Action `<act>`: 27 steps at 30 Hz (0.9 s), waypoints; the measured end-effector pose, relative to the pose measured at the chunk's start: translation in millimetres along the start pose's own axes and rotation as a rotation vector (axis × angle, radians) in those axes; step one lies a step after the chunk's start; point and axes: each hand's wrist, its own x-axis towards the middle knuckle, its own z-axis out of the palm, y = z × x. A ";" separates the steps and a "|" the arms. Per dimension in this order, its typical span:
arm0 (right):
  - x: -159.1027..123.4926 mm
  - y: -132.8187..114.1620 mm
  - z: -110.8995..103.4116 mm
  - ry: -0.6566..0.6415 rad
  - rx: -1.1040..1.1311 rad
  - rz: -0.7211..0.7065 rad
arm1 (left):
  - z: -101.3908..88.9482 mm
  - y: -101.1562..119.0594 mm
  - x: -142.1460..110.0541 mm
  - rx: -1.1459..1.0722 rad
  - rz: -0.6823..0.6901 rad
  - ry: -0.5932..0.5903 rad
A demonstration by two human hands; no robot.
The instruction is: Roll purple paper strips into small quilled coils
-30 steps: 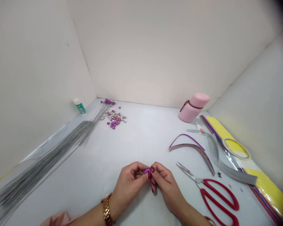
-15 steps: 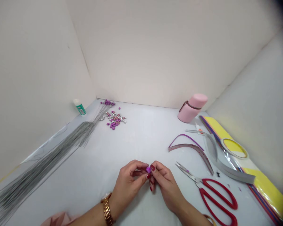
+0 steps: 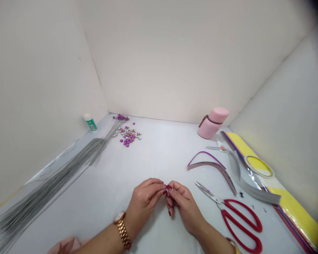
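My feed shows the left hand point(image 3: 144, 201) and right hand point(image 3: 184, 206) raised close together over the white table point(image 3: 159, 151), around its middle and nearer the front edge. The fingers of both hands are curled in a pinch, with the fingertips point(image 3: 169, 187) meeting on a tiny pale sliver point(image 3: 166, 189), too small for me to identify. A gold wristwatch point(image 3: 123, 231) sits on the left wrist.

Nearest the right hand lie red-handled scissors point(image 3: 237, 220), open, with a printed paper strip point(image 3: 214, 169) and a grey strip point(image 3: 257, 190) beyond them. Yellow paper sheets point(image 3: 294, 201) lie along the right edge, under a roll of tape point(image 3: 258, 166). A pink flask point(image 3: 212, 123) stands near the back edge. Toward the back left corner I see a glue bottle point(image 3: 90, 122) and a heap of purple and silver beads point(image 3: 128, 135), while a bundle of grey wires point(image 3: 55, 180) runs along the left edge.
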 end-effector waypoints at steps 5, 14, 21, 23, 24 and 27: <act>-1.6 -2.3 1.9 -0.003 -0.018 -0.007 | 0.8 -0.7 2.1 -0.139 -0.236 0.046; -5.9 -6.2 8.3 0.060 -0.265 -0.160 | 5.5 -4.4 1.9 -0.345 -0.325 0.010; -3.3 -0.1 3.7 0.068 -0.213 -0.135 | 10.0 -1.5 -3.3 -0.415 -0.306 0.032; -2.8 1.4 3.0 0.074 -0.207 -0.129 | 9.7 -0.6 -3.1 -0.418 -0.308 0.041; -2.6 2.0 2.7 0.078 -0.206 -0.127 | 9.5 -0.3 -2.6 -0.425 -0.312 0.041; -2.7 3.6 2.9 0.092 -0.215 -0.130 | 9.2 -0.2 -0.4 -0.468 -0.333 0.029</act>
